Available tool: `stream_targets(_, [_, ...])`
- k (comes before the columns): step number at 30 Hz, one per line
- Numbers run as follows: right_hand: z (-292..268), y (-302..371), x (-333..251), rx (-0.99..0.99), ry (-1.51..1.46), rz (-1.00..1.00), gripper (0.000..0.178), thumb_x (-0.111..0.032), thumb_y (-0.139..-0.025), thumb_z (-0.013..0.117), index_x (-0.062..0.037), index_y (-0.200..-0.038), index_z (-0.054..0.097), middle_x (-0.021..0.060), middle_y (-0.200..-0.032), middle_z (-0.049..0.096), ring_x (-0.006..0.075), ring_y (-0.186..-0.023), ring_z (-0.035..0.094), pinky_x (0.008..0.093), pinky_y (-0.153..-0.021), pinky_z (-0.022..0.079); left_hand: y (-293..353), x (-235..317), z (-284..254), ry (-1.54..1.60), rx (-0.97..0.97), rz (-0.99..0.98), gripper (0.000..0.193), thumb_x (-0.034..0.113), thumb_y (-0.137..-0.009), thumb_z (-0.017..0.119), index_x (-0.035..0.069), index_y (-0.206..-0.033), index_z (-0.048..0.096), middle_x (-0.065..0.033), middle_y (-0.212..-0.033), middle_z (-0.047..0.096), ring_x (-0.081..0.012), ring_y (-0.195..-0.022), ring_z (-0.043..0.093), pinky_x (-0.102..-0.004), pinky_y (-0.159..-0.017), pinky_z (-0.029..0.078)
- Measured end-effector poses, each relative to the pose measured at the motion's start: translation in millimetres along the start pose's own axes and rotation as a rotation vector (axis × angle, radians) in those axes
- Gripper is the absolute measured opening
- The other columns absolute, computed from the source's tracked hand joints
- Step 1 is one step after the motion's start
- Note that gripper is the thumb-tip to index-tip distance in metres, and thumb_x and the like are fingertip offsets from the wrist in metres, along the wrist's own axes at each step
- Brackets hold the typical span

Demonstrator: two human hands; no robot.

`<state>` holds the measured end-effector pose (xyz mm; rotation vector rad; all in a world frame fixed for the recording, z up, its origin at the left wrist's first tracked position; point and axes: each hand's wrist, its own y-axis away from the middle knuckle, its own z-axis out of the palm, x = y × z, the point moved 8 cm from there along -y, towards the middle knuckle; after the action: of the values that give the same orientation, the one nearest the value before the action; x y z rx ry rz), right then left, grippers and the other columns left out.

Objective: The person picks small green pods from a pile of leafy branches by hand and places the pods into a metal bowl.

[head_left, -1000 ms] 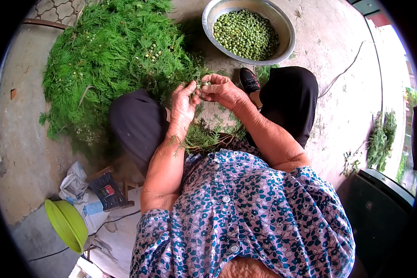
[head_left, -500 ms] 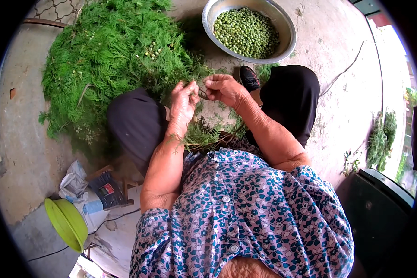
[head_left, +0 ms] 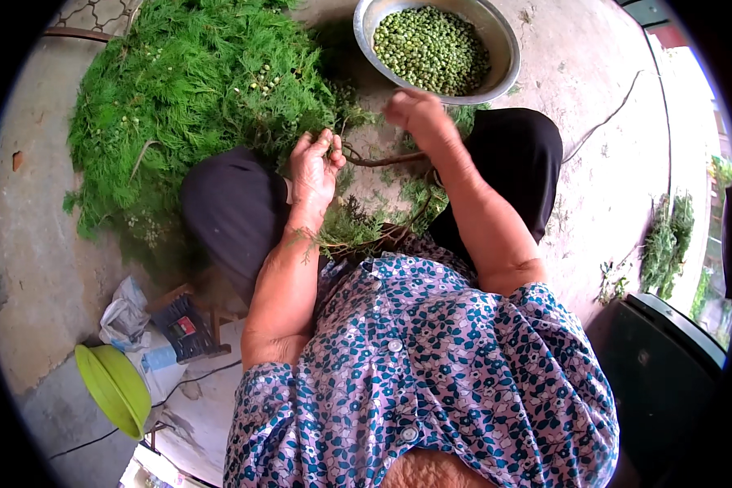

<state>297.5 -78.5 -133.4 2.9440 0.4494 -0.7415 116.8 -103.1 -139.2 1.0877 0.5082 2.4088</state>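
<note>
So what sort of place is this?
Possibly a porch or covered yard, though I can't be sure: there's a worn concrete floor, a big heap of green branches, and bright daylight at the right edge.

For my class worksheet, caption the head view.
Left hand beside a pile of leafy branches; blurred right hand near a metal basin of green fruits.

Elbows bent beside the torso, a person extends the left forearm (head_left: pixel 286 264) and right forearm (head_left: pixel 494 207), both bare, forward between the left knee (head_left: pixel 229 199) and right knee (head_left: pixel 519 146). The left hand (head_left: pixel 315 167) curls its fingers toward the thumb. The right hand (head_left: pixel 420 115), well apart from it and farther forward, angles inward, its fingers blurred and their exact pose unreadable.
</note>
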Motion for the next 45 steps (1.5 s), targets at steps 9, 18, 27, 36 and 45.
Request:
stream_targets(9, [87.3, 18.0, -45.8, -0.417, -0.031, 0.308, 0.032, -0.019, -0.076, 0.059, -0.0102, -0.107, 0.053, 0.0127, -0.104, 0.058, 0.0291, -0.099, 0.055, 0.0371, -0.083, 0.046, 15.9, -6.3, 34.0, -0.552, -0.219, 0.145, 0.008, 0.009, -0.082, 0.056, 0.005, -0.089, 0.058, -0.0014, -0.073, 0.059, -0.0068, -0.055, 0.049, -0.0203, -0.047, 0.04])
stream_targets(18, [85.9, 22.4, -24.6, -0.117, -0.176, 0.287, 0.026, -0.01, -0.066, 0.06, -0.0171, -0.09, 0.065, 0.0124, -0.082, 0.062, 0.0314, -0.082, 0.059, 0.0395, -0.07, 0.049, 26.3, 20.0, -29.1, -0.261, 0.444, 0.268, 0.026, 0.022, -0.088, 0.05, 0.005, -0.107, 0.051, -0.0058, -0.084, 0.057, -0.0121, -0.05, 0.055, -0.0216, -0.041, 0.04])
stream_targets(27, [69.4, 21.9, -46.0, -0.17, -0.19, 0.314, 0.034, -0.014, -0.063, 0.061, -0.013, -0.097, 0.063, 0.0149, -0.08, 0.062, 0.033, -0.079, 0.059, 0.0402, -0.068, 0.048, -34.8, -19.2, -82.6, -0.059, 0.308, -0.015, 0.026, 0.013, -0.085, 0.049, 0.005, -0.11, 0.049, -0.0048, -0.092, 0.057, -0.0161, -0.058, 0.059, -0.0234, -0.043, 0.041])
stream_targets(36, [64.7, 23.3, -59.1, -0.224, -0.107, 0.339, 0.028, -0.009, -0.068, 0.056, -0.0201, -0.093, 0.064, 0.0093, -0.084, 0.063, 0.0282, -0.083, 0.06, 0.0386, -0.069, 0.049, -44.9, 3.9, -79.7, -0.462, 0.379, 0.022, 0.025, 0.016, -0.077, 0.064, 0.005, -0.099, 0.059, -0.0021, -0.073, 0.058, -0.0081, -0.047, 0.049, -0.0198, -0.036, 0.037])
stream_targets(45, [60.8, 24.9, -66.9, -0.193, -0.063, 0.312, 0.021, -0.008, -0.069, 0.054, -0.0168, -0.086, 0.063, 0.0091, -0.082, 0.062, 0.028, -0.08, 0.06, 0.0392, -0.066, 0.049, -49.6, 1.2, -78.3, -0.363, 0.337, -0.042, 0.02, 0.011, -0.076, 0.063, 0.007, -0.095, 0.058, 0.0005, -0.074, 0.056, -0.0065, -0.046, 0.045, -0.0196, -0.036, 0.036])
